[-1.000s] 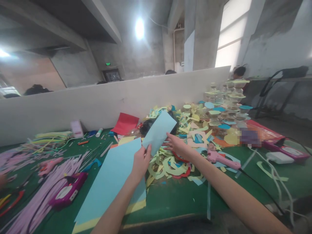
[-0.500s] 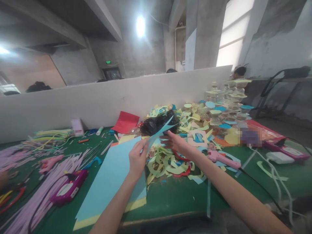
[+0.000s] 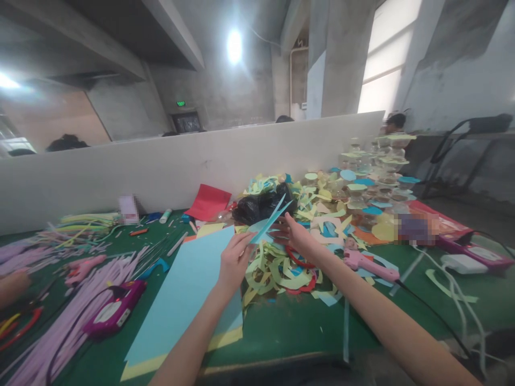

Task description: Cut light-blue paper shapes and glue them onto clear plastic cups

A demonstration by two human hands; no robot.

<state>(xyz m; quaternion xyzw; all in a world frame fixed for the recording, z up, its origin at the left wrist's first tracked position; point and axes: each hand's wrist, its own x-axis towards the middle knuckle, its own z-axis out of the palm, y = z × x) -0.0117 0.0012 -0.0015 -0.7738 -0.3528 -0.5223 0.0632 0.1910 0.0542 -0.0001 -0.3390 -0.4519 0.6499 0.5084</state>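
My left hand (image 3: 235, 260) is closed on a folded or layered piece of light blue paper (image 3: 265, 228), whose pointed ends stick up to the right. Just right of that paper is my right hand (image 3: 295, 236), its fingers apart and partly behind the paper; whether they touch it is unclear. Under my left forearm lie large light blue sheets (image 3: 181, 289) with yellow paper (image 3: 225, 338) showing at the lower edge. Below and behind both hands spreads a heap of cut paper scraps (image 3: 277, 273), with a black plastic bag (image 3: 251, 208) at its back.
Pink glue gun (image 3: 372, 266) and stacked clear cups with paper discs (image 3: 356, 195) are at right. Purple strips (image 3: 100, 300), a purple device (image 3: 116, 311) and red paper (image 3: 209, 202) lie left. Another person's hand (image 3: 14, 287) is at the left edge. A white partition (image 3: 161, 171) stands behind.
My left hand and the blue paper have shifted slightly right, closer to my right hand. The paper is turned more edge-on. The other person's hand reaches further into view at the left.
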